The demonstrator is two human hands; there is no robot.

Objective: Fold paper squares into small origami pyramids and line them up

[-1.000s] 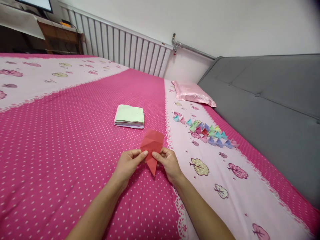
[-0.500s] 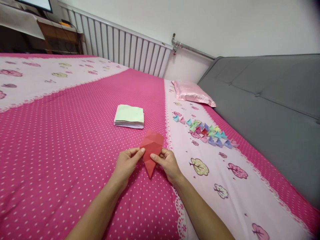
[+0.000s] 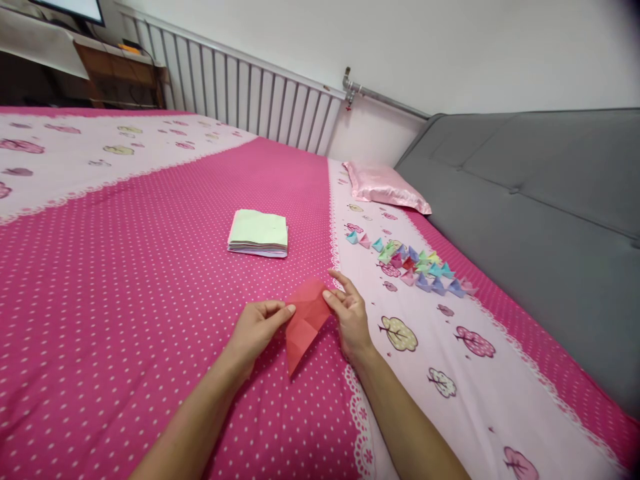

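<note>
A red folded paper (image 3: 305, 321) with a pointed lower tip lies low over the pink dotted bedspread (image 3: 150, 267). My left hand (image 3: 257, 327) pinches its left edge between thumb and fingers. My right hand (image 3: 350, 313) touches the paper's right upper corner with thumb and fingertips, its other fingers spread. Beyond the paper lies a stack of pale square sheets (image 3: 259, 233). To the right, several small folded paper pieces (image 3: 415, 267) in blue, green, pink and red sit in a cluster on the pale band of the bedspread.
A pink satin pillow (image 3: 385, 187) lies at the head of the bed by the grey padded headboard (image 3: 540, 220). A white radiator (image 3: 240, 93) runs along the far wall. A wooden stand (image 3: 120, 73) is at the far left.
The red paper has been lowered and tilted flatter toward the bedspread. My right hand shifted from pinching its lower side to touching the upper right corner with fingers spread.
</note>
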